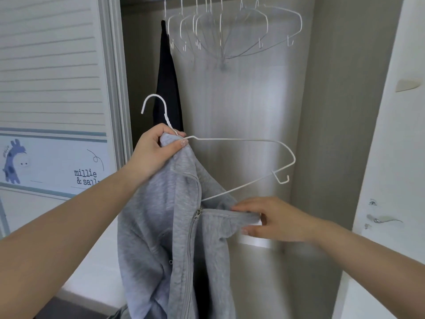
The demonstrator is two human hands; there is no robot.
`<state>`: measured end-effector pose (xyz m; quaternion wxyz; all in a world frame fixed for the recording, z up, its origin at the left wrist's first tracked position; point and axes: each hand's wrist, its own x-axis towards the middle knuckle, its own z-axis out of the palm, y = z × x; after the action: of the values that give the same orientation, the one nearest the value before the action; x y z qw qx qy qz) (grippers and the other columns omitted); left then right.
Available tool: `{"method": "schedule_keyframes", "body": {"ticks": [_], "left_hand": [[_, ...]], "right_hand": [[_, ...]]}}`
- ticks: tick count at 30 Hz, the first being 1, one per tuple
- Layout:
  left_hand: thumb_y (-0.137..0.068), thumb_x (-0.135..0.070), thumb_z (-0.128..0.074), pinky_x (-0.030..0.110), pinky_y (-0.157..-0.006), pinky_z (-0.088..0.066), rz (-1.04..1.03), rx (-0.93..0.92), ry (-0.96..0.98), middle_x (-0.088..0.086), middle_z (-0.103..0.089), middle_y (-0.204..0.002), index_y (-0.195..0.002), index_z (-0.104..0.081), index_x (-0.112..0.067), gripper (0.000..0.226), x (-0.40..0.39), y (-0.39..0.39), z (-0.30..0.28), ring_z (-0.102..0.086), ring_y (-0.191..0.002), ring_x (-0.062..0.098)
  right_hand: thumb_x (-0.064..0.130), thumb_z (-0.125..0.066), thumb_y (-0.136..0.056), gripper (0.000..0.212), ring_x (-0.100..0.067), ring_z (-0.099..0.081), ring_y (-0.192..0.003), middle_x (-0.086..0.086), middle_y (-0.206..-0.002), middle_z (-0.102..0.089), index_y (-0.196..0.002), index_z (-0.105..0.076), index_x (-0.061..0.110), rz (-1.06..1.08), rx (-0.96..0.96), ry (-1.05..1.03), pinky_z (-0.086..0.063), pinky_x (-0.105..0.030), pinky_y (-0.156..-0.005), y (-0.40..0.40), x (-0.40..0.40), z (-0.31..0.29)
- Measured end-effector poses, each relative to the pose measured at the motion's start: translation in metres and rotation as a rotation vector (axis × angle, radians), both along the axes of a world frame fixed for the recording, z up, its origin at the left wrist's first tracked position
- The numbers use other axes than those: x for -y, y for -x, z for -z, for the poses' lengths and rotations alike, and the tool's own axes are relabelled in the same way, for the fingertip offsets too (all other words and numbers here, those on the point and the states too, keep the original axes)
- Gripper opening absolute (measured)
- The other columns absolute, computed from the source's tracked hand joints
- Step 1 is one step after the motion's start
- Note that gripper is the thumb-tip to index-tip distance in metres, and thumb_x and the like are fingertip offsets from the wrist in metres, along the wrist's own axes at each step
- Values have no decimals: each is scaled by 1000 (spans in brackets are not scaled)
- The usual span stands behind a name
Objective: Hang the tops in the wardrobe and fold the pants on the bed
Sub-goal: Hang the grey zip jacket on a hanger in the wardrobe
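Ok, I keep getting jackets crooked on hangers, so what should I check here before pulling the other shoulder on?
1. Left hand grips the hanger neck: ok.
2. One side of the grey jacket is on the hanger: ok, bunched under the left hand.
3. Right hand holds the jacket's open edge: ok.
4. Hanger's right arm is covered: not ok, bare wire.
5. Zipper undone enough to spread: ok.
6. Free spot on the rail among the empty hangers: cannot tell.
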<state>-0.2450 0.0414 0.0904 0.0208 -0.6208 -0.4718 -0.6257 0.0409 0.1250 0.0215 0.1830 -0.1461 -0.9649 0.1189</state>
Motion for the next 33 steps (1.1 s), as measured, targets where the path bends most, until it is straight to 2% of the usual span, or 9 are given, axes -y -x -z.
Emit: {"method": "schedule_keyframes", "body": {"ticks": [3,5,9,12,15,19,23,28,33], "left_hand": [[-84,-16,-70,11,-77,-49,-1,-16,-10,-8,-69,-99,-85,-61,-16,9,4,1,1,-65,-95,4],[-85,-17,-69,11,-78,-49,23,-22,-4,-8,-69,-98,-84,-60,-18,9,8,0,1,-65,-97,5],[-85,-19,-68,11,-76,-48,34,-56,17,-14,-69,-94,-83,-58,-21,11,16,-2,3,-65,-95,4],[-87,-25,-66,14,-71,-49,-9,-65,39,-12,-68,-90,-78,-55,-28,15,21,5,9,-65,-88,3],[-87,-37,-64,12,-66,-47,-128,-59,49,-7,-65,-83,-70,-52,-31,22,24,17,17,-60,-77,2],[-85,-38,-66,10,-65,-46,-217,-8,52,-11,-62,-72,-69,-51,-14,33,27,31,31,-58,-71,4],[-84,-34,-69,25,-70,-49,-282,12,96,-1,-66,-80,-72,-53,-7,33,25,38,43,-61,-74,8],[-83,-37,-69,21,-66,-46,-317,35,98,-7,-64,-76,-71,-52,-12,32,19,39,48,-56,-65,-2],[-83,-34,-69,20,-65,-45,-271,-168,127,-10,-61,-73,-63,-47,-29,31,17,29,51,-58,-69,5]], "right_hand": [[22,-70,-86,56,26,-52,-85,26,-126,-54,-137,-47,23,-149,169,441,-37,3,-73,13,8,7],[26,-73,-82,59,24,-55,-82,35,-108,-61,-134,-45,31,-223,291,509,-41,1,-71,21,16,14],[53,-73,-69,49,-11,-65,-86,8,-101,-68,-106,-55,27,-78,515,117,-54,-29,-80,39,25,18],[43,-66,-78,26,-20,-62,-82,2,-91,-67,-90,-55,23,16,543,-186,-46,-25,-72,37,17,11],[46,-54,-83,27,-24,-60,-98,0,-106,-64,-96,-57,23,105,503,-345,-49,-33,-79,22,7,0],[53,-46,-88,33,-16,-52,-112,11,-123,-52,-110,-55,30,116,406,-543,-48,-32,-84,0,-4,-11],[50,-47,-90,31,-8,-51,-112,18,-126,-49,-112,-56,29,69,312,-564,-47,-30,-79,-18,-9,-21],[43,-49,-93,27,-8,-53,-109,16,-125,-51,-113,-56,26,51,281,-512,-46,-33,-82,-28,-9,-30],[44,-49,-93,26,-12,-57,-101,10,-115,-55,-106,-57,23,115,320,-491,-45,-34,-80,-42,-13,-43]]}}
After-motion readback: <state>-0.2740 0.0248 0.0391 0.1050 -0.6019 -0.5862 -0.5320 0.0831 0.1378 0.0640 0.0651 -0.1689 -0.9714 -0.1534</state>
